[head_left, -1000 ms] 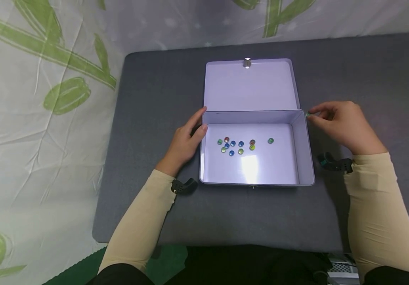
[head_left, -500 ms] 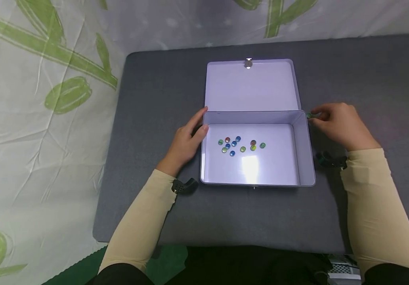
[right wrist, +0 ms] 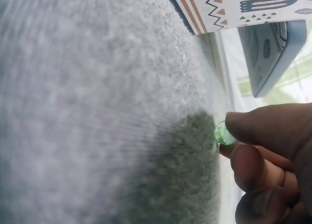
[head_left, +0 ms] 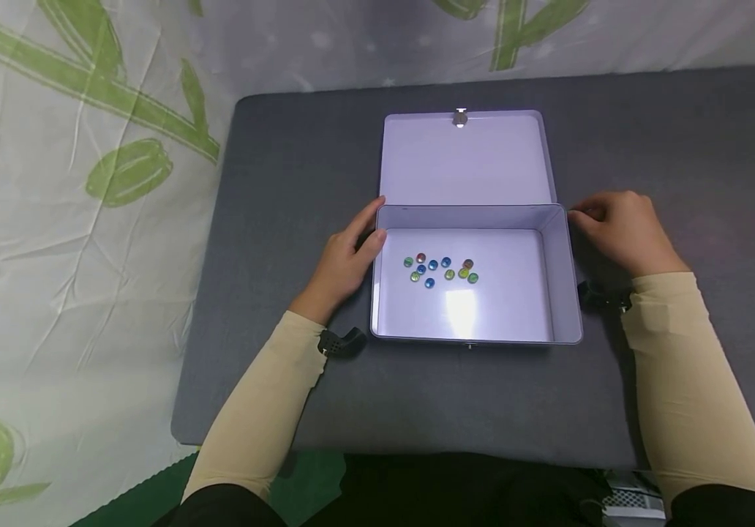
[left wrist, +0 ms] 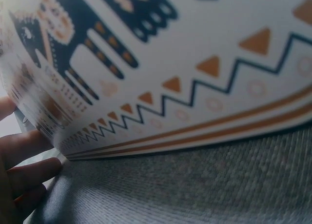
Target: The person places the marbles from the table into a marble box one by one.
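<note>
An open white box [head_left: 512,307] stands on the table with several coloured glass marbles [head_left: 433,265] lying on its floor, left of the middle. My left hand [head_left: 341,267] touches the box's left side, its thumb at the rim and forefinger by the back corner. In the left wrist view, its fingertips [left wrist: 44,169] lie at the end of the patterned outer wall. Beyond the box's back right corner, my right hand [head_left: 624,227] pinches a green marble [right wrist: 224,134] between thumb and forefinger, near the grey cloth. That marble is hidden in the head view.
The box's lid [head_left: 466,157] is folded back on the table, its metal clasp [head_left: 459,118] at the far edge. Grey cloth [head_left: 285,176] covers the table. A white curtain [head_left: 325,44] with green leaves hangs behind and to the left.
Inside the box, a green marble has rolled left and nearer, beside the yellow one; a blue one has shifted. My right forearm has moved slightly left. The left hand stays on the box.
</note>
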A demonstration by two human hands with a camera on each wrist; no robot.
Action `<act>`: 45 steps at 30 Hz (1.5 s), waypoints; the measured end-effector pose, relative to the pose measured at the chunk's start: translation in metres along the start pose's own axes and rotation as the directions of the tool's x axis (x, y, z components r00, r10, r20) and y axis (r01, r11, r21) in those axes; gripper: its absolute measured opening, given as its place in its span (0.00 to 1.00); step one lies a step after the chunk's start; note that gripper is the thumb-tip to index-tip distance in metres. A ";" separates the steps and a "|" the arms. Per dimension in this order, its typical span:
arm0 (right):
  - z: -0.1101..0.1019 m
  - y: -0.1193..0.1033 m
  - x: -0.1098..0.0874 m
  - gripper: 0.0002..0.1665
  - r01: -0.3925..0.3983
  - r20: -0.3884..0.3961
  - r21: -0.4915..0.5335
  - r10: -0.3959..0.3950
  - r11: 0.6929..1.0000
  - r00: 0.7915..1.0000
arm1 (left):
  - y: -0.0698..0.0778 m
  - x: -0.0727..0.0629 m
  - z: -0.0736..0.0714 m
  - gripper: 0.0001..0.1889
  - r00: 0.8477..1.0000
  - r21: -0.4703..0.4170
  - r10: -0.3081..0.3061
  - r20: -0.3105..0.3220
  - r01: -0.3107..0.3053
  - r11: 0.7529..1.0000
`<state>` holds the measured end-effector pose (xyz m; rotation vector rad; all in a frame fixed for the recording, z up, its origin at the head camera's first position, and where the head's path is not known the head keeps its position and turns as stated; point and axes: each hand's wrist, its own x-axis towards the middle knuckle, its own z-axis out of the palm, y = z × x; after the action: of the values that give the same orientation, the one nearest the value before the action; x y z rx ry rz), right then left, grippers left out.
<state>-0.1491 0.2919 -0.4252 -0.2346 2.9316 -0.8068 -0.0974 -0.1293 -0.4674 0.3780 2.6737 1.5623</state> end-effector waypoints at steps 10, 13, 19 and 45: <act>-0.025 -0.019 -0.012 0.21 -0.059 -0.086 0.014 0.060 0.998 0.995 | -0.003 0.005 -0.001 0.39 1.000 -0.010 -0.011 -0.004 0.011 1.000; -0.034 -0.034 -0.015 0.21 -0.025 -0.129 0.021 0.027 0.999 0.991 | -0.004 0.005 -0.003 0.38 1.000 -0.012 -0.012 -0.009 0.012 1.000; -0.039 -0.076 -0.018 0.17 0.085 -0.158 0.048 -0.076 0.995 0.984 | -0.006 0.005 -0.006 0.43 1.000 0.000 -0.016 -0.025 0.016 1.000; 0.005 -0.140 -0.017 0.05 0.404 0.271 0.100 -0.416 0.909 0.868 | 0.001 0.009 0.004 0.41 1.000 -0.005 0.000 -0.012 -0.001 1.000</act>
<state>-0.1142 0.1737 -0.3573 -0.9168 2.6160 -0.7938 -0.1051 -0.1240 -0.4679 0.3703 2.6780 1.5764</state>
